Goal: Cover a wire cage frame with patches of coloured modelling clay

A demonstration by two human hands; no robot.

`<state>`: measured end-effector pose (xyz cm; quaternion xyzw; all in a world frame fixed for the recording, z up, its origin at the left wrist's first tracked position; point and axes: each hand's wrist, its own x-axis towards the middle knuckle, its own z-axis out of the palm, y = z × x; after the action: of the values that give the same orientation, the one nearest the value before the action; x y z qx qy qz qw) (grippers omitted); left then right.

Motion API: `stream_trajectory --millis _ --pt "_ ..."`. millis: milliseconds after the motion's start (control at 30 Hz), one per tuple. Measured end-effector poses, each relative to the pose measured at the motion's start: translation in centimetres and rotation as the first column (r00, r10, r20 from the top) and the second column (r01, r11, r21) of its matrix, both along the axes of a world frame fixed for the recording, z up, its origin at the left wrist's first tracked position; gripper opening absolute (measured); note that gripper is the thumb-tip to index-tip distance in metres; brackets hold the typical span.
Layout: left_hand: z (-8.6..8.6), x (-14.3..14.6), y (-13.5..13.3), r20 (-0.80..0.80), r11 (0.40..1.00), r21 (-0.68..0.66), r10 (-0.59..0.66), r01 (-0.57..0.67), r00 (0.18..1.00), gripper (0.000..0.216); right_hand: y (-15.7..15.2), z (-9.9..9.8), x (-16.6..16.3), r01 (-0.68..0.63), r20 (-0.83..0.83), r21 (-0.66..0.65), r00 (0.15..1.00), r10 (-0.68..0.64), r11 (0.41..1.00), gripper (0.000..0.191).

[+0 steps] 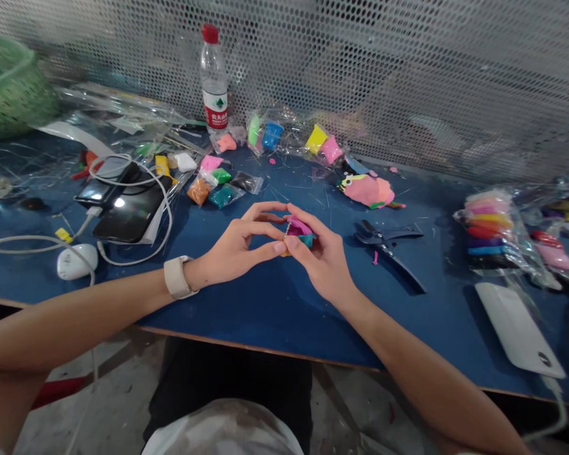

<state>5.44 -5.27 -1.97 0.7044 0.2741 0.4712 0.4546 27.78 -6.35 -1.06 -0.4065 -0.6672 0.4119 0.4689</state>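
Observation:
Above the middle of the blue table, my left hand (239, 249) and my right hand (326, 262) meet around a small modeling-clay piece (300, 225). Magenta, teal and a bit of orange show on it, and the fingers cover the rest. A thin line of pale beads runs along its left side. Both hands have fingers and thumbs closed on the piece. Right of my right hand lie dark pliers (389, 243) with their handles spread. Behind them rests a pink clay fish (366, 189) with a yellow and white head.
Small clay packets (224, 194) lie beyond my left hand, near a water bottle (214, 88). Phones (130, 215) with a looping white cable are at left, and a green basket (14, 88) at far left. A white power bank (516, 328) and bagged clay (488, 227) are at right.

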Motion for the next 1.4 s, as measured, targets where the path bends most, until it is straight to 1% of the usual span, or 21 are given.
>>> stream_trajectory --millis 167,300,367,433,500,567,633,733,833,967,1067,1167,1267,1400 --pt "0.5 0.1 -0.1 0.015 0.999 -0.045 0.013 -0.012 1.000 0.017 0.0 -0.1 0.0 0.001 -0.016 0.017 1.000 -0.001 1.000 0.058" --pt "0.6 0.1 -0.1 0.125 0.992 -0.121 -0.014 0.029 0.992 0.013 0.2 -0.7 0.3 -0.025 -0.062 0.030 0.998 0.027 0.999 0.051" --pt "0.5 0.1 0.0 0.191 0.984 -0.172 -0.020 0.053 0.981 0.013 0.3 -1.0 0.4 -0.031 -0.059 0.029 0.998 0.032 0.999 0.052" --pt "0.4 0.2 0.0 0.225 0.975 -0.213 -0.017 0.066 0.974 0.013 0.4 -1.2 0.4 -0.029 -0.039 0.050 0.999 0.031 0.998 0.054" --pt "0.4 0.3 0.0 0.209 0.973 -0.222 -0.015 0.063 0.978 0.015 0.4 -1.2 0.4 -0.029 -0.016 0.078 0.999 0.030 0.997 0.055" --pt "0.5 0.3 -0.1 0.190 0.978 -0.202 -0.005 0.044 0.982 0.015 0.3 -0.9 0.4 -0.024 0.019 0.098 1.000 0.022 0.995 0.056" --pt "0.5 0.4 -0.2 0.205 0.982 -0.189 0.008 0.032 0.979 0.014 0.2 -0.5 0.3 -0.015 0.058 0.122 0.998 0.008 0.992 0.056" --pt "0.5 0.4 -0.3 0.249 0.973 -0.229 0.025 0.034 0.968 0.015 0.0 -0.2 0.4 0.010 0.096 0.199 0.995 -0.029 0.980 0.056" --pt "0.6 0.6 -0.3 0.261 0.960 -0.277 0.028 0.047 0.965 0.018 -0.1 -0.1 0.4 0.045 0.139 0.283 0.987 -0.087 0.958 0.058" --pt "0.8 0.6 -0.4 0.236 0.963 -0.269 0.034 0.032 0.971 0.018 -0.3 -0.2 0.3 0.059 0.152 0.342 0.982 -0.117 0.938 0.056" --pt "0.9 0.5 -0.4 0.193 0.971 -0.240 0.054 -0.006 0.980 0.017 -0.4 -0.1 0.2 0.071 0.159 0.347 0.978 -0.134 0.935 0.055" --pt "0.9 0.5 -0.5 0.160 0.971 -0.240 0.058 -0.018 0.985 0.017 -0.6 0.0 0.1 0.068 0.170 0.342 0.976 -0.132 0.937 0.054" --pt "0.8 0.7 -0.5 0.180 0.963 -0.268 0.051 -0.001 0.982 0.017 -0.6 0.1 0.2 0.046 0.178 0.337 0.978 -0.112 0.940 0.054" --pt "0.6 0.8 -0.3 0.236 0.955 -0.295 0.038 0.034 0.971 0.019 -0.3 0.1 0.7 -0.012 0.209 0.324 0.976 -0.059 0.946 0.062"
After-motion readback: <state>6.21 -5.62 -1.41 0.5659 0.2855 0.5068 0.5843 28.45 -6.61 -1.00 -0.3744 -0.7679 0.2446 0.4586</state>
